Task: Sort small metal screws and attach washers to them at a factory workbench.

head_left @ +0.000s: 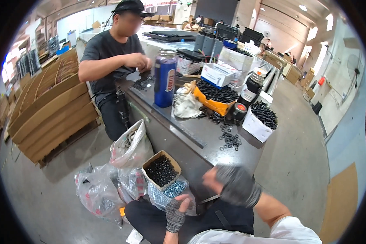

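Observation:
My left hand [176, 212], in a grey fingerless glove, is over my lap at the near edge of a clear plastic bag of silver screws [174, 189]. Its fingers are curled in toward the thumb, and whatever they hold is too small to make out. My right hand [234, 185], gloved the same way, is beside the table's near edge. Motion smears its fingers, so its grip does not show. Beyond the screw bag stands an open box of small black parts [162, 170]. Loose black rings [230, 140] lie on the dark tabletop [195, 152] ahead of my right hand.
A white box of black screws [261, 122], an orange container of black parts [215, 99], a dark jar [251, 88] and a blue bottle [165, 79] crowd the table. Plastic bags [97, 191] sit on the floor at left. A co-worker [113, 61] works across the table.

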Demonstrator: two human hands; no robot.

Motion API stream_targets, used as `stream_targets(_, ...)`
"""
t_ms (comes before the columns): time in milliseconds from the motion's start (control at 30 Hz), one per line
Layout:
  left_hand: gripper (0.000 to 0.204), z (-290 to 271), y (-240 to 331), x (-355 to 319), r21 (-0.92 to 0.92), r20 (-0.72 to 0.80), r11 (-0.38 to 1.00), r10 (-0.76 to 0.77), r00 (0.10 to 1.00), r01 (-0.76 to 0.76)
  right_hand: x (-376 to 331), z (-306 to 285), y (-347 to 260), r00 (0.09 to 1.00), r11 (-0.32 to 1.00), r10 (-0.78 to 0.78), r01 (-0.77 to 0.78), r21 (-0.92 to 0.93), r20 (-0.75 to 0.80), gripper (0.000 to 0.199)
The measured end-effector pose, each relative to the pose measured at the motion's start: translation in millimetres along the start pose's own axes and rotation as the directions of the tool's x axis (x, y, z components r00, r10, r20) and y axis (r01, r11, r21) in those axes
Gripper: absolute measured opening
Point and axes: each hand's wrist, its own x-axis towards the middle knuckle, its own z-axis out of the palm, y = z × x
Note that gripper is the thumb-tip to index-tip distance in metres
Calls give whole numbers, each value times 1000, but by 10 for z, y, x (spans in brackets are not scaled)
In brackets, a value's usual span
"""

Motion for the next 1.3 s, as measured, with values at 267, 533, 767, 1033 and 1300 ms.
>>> stream_targets(267,17,582,354,-38,160,169,973,140,976,-168,314,-183,2099,974,957,210,-188,-219,81,32)
stream_targets(533,21,654,285,-228,266,111,957,86,990,-113,500,11,2468,929,988,150,-133,-74,337,26)
stream_targets(767,21,784,346,-269,329,93,940,66,993,-93,598,0,2516,908,992,9,46,-121,419,30)
stream_targets(1033,20,816,428,-228,396,123,907,104,987,-145,521,226,2786,971,996,-71,57,66,227,23)
stream_targets(1300,36,1157,1070,299,-106,49,985,144,988,-138,378,-346,1915,960,955,-257,270,121,-110,23)
